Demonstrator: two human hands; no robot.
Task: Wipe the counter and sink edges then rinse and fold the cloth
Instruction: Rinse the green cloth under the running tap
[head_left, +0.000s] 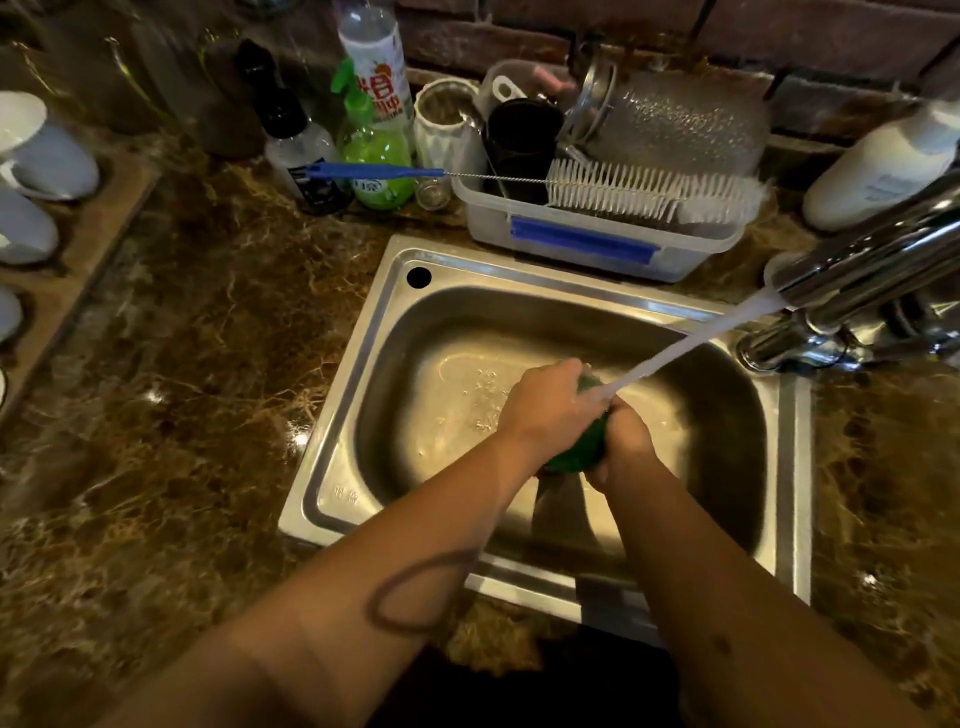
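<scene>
A green cloth (584, 447) is bunched between both hands over the steel sink (358, 395). My left hand (545, 410) wraps it from the left and my right hand (623, 441) squeezes it from the right. Only a strip of the cloth shows between the palms. A stream of water (691, 345) runs from the chrome faucet (857, 280) at the right and lands on the cloth and my hands. The brown marble counter (182, 415) surrounds the sink.
Behind the sink stands a plastic tub (587, 244) with a bottle brush (649, 195), cups and a glass jar. Bottles (374, 140) stand at the back left. White mugs (47, 156) rest on a wooden tray at the far left. A white bottle (878, 171) stands at the right.
</scene>
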